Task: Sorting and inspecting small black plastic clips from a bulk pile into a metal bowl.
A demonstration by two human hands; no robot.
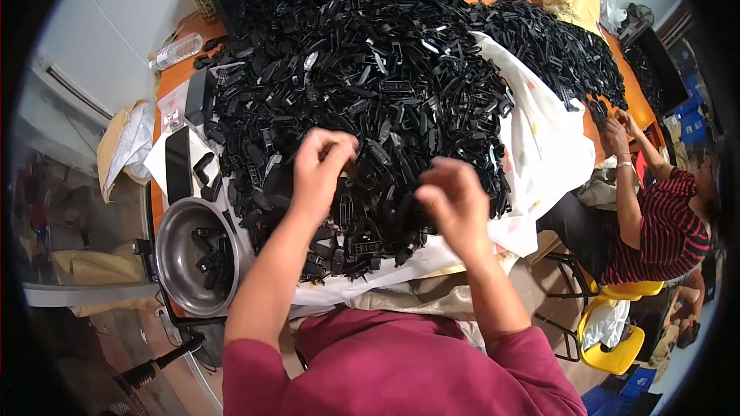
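Note:
A large heap of small black plastic parts (370,108) covers the table before me. Over its near half, my left hand (320,169) is closed, fingers bent toward the thumb; whatever it may hold does not stand out against the dark pieces. To its right, my right hand (461,204) is slightly blurred, its thumb apart from the curved fingers, and I make out nothing between them. Black pieces lie beneath both hands. At the left edge, a round steel bowl (171,281) holds several black parts.
A phone-like black slab (178,163) lies beyond the bowl, and a clear plastic bottle (179,52) lies farther back. White cloth (539,139) edges the heap. At right, a seated person (655,216) handles a second black pile (555,42). Yellow chairs (624,350) stand behind.

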